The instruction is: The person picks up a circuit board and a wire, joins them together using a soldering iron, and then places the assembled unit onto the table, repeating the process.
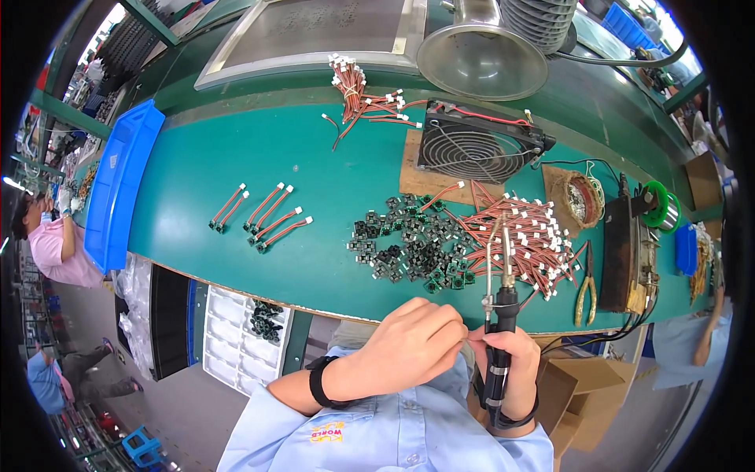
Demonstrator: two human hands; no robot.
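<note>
My right hand (515,358) is wrapped round a black soldering iron (506,311), held upright with a thin metal solder-feed tube alongside its tip. The tip points away from me, over a pile of red-and-black wire leads (523,244) with white connectors. My left hand (421,340) is closed beside it at the table's near edge, fingertips close to the right hand's; whatever they pinch is hidden. Just beyond lies a heap of small black-and-green circuit boards (413,244). Several boards with leads attached (271,220) lie in a loose row on the left of the green mat.
A fan (478,145) stands behind the heap, below a metal fume hood (482,63). Pliers (586,287), a soldering station (624,252) and a green solder reel (661,206) are at right. A blue bin (122,189) edges the far left; a white tray (236,334) sits below.
</note>
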